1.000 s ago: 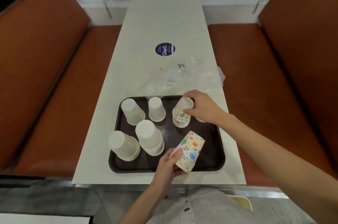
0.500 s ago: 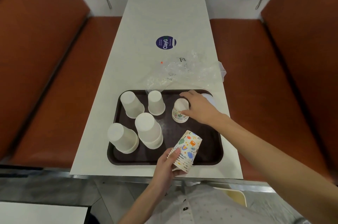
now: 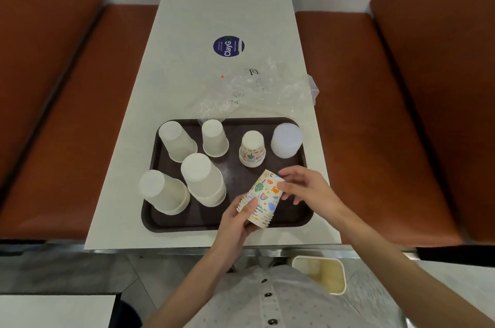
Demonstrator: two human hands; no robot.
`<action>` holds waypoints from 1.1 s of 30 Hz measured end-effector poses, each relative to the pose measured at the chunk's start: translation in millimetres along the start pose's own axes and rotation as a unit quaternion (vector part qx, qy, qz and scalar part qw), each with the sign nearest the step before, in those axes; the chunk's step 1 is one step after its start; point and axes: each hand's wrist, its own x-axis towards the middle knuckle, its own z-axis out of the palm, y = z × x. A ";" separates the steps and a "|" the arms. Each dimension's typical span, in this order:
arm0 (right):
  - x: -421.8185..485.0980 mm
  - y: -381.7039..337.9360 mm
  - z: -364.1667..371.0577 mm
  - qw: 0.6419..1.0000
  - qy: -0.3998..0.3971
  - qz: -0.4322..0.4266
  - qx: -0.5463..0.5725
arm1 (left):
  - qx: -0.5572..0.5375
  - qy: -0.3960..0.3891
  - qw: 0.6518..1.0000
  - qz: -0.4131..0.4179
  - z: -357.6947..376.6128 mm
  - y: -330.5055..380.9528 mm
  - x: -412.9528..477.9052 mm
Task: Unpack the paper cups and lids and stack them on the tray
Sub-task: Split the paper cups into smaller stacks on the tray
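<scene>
A: Held printed stack point(image 3: 263, 199), where?
B: Over the near right part of the tray point(image 3: 150, 210), tilted, closed end pointing away. Left hand point(image 3: 238, 220) wraps the rim end, thumb across the print. Right hand point(image 3: 308, 188) has curled fingers on the closed end, thumb under. It reads as a light pinch.
A: Step?
B: Peeling cups off that nest to stand them down, I'd say. The next move needs the left to hold the rims firm while the right pulls one cup straight off along the stack's axis. Then it goes upside down onto the placed printed cups point(image 3: 252, 149).
A: Around it?
B: Those stand upside down in the tray's far half, with the lid stack point(image 3: 286, 140) just beside them at the far right corner. Four white cup stacks point(image 3: 203, 179) fill the left side, all upside down. Clear wrapper point(image 3: 254, 89) lies on the table point(image 3: 227, 1) just past the tray.
A: Versus half a second ago?
B: Right hand was on the placed printed cups then. It has let go and come back to the held stack. Lid stack now shows in full. Left hand's grip is the same.
</scene>
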 end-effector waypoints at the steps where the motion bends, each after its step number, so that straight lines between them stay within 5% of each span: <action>1: -0.3 2.8 -0.3 1.000 0.010 0.002 0.014 | -0.007 -0.005 1.000 -0.005 1.1 -1.3 0.7; 16: 15.7 -15.2 -10.6 0.982 0.149 -0.048 0.109 | -0.069 0.012 0.997 -0.031 0.3 -3.7 6.5; 24: 47.8 -52.0 -11.0 0.968 0.168 -0.176 -0.065 | -0.057 0.015 0.998 -0.028 -8.7 -2.2 4.2; 33: 87.4 -52.3 12.6 0.938 0.107 -0.218 -0.248 | -0.046 0.017 0.998 -0.030 -10.9 -2.2 2.5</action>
